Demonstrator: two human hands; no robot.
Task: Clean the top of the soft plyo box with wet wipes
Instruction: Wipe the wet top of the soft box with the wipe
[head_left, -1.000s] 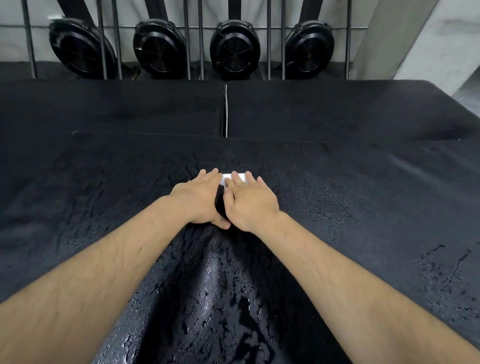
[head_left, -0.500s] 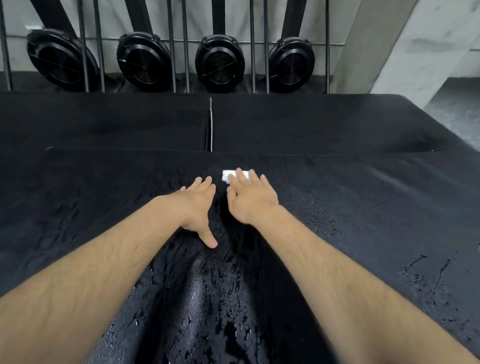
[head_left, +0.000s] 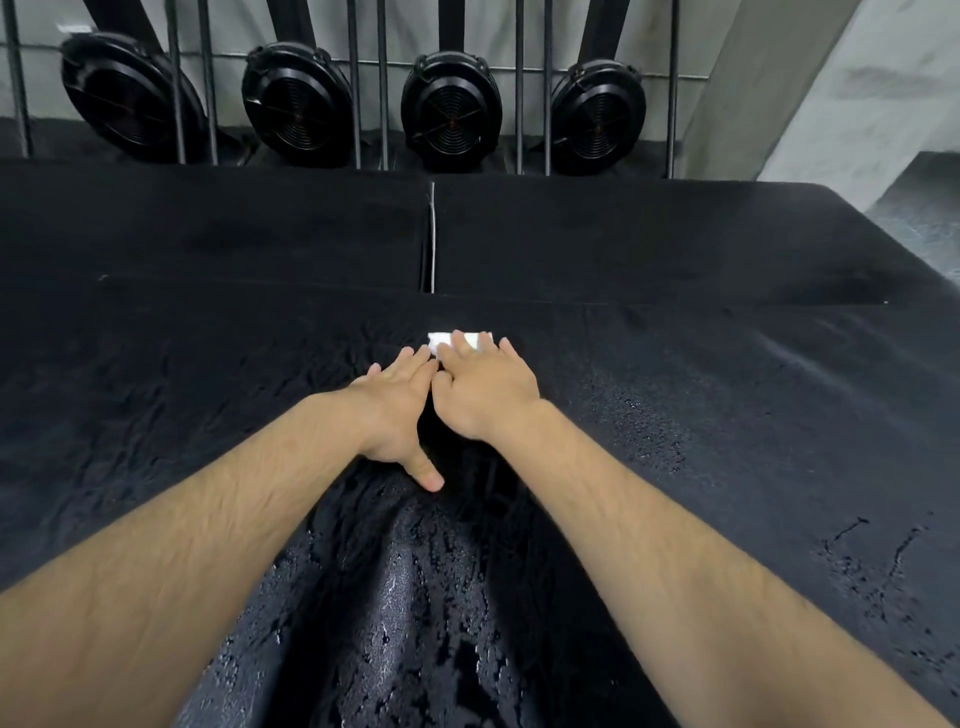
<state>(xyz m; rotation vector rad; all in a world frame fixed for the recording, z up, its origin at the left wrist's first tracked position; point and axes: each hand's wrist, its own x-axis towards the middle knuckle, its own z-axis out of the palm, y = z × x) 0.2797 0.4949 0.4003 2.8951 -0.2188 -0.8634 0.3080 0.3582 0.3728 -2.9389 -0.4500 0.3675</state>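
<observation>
The black soft plyo box fills the lower view, its top wet and streaked in the middle. A white folded wet wipe lies near the box's far edge. My right hand lies flat with straight fingers pressing on the wipe; most of the wipe is hidden under the fingers. My left hand lies flat on the box top just left of the right hand, fingers straight, thumb spread toward me, beside the wipe.
Two more black boxes stand behind, with a narrow gap between them. Beyond them are several black fan wheels behind vertical metal bars. A pale wall and grey floor show at the right.
Both hands slid forward with the wipe toward the far edge. The left hand, which was touching the wipe beside the right hand, came off it and now lies flat beside it.
</observation>
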